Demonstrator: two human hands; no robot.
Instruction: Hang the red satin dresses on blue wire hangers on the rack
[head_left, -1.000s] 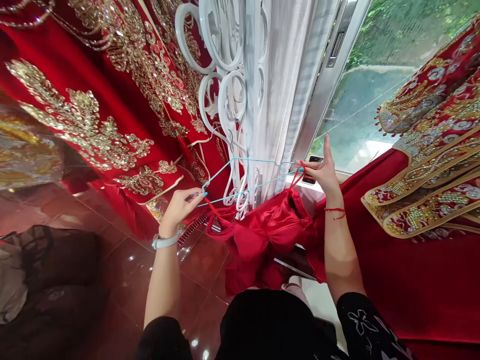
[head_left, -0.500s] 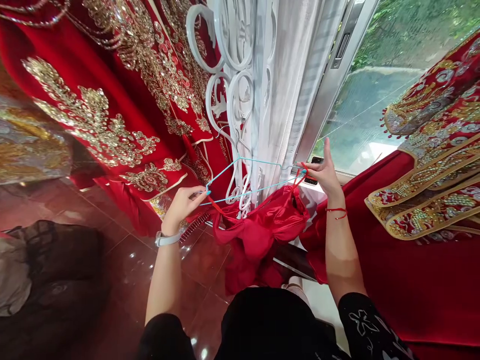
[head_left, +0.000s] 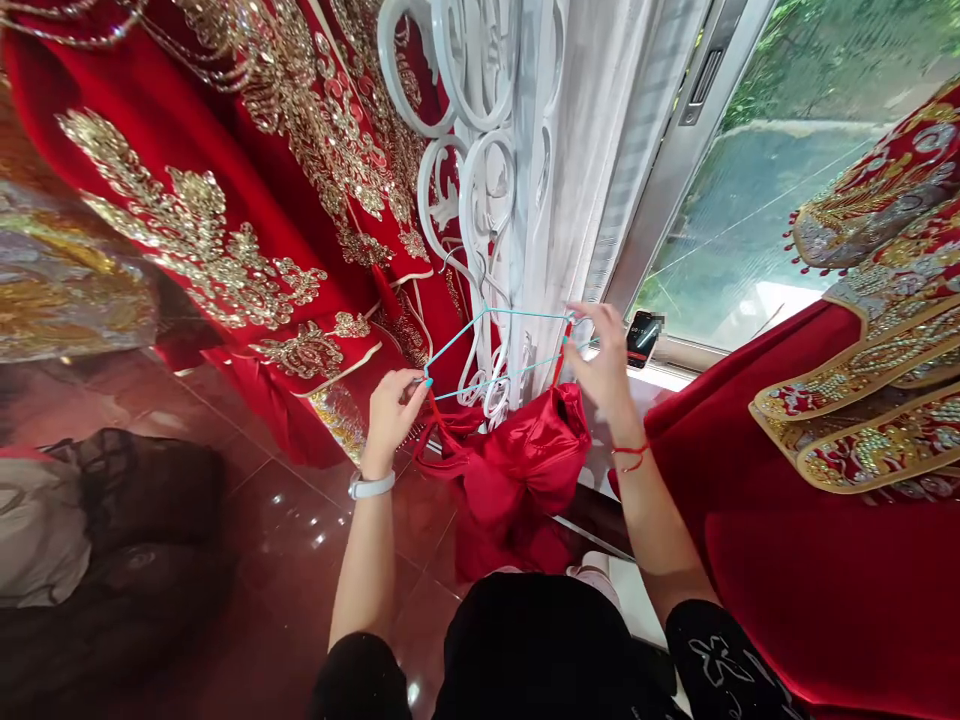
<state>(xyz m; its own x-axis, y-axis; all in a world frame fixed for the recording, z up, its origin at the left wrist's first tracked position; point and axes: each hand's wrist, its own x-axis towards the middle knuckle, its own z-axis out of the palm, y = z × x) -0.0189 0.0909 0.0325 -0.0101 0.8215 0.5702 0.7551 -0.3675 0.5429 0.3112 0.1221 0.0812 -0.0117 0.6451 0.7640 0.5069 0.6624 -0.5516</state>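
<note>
A thin light-blue clothes hanger (head_left: 523,313) is stretched between my two hands. My left hand (head_left: 393,412) is closed on its left end, thumb and fingers pinched where a red strap meets the wire. At the right end, my right hand (head_left: 602,362) is closed on the other shoulder strap (head_left: 559,362), pressing it against the hanger near its notch. Below the hanger hangs a shiny red dress (head_left: 517,460), its bodice gathered in folds. My fingers partly cover both strap ends.
A white scrollwork rack (head_left: 480,190) stands straight ahead. Red gowns with gold beading (head_left: 217,240) hang at left, and a beaded red garment (head_left: 885,370) at right. A phone (head_left: 643,340) rests by the window (head_left: 757,220). Dark tulle (head_left: 157,520) lies at lower left.
My right hand has moved left with the strap, bringing it to the hanger's right notch and uncovering the phone. My left hand has shifted slightly right, still on the hanger.
</note>
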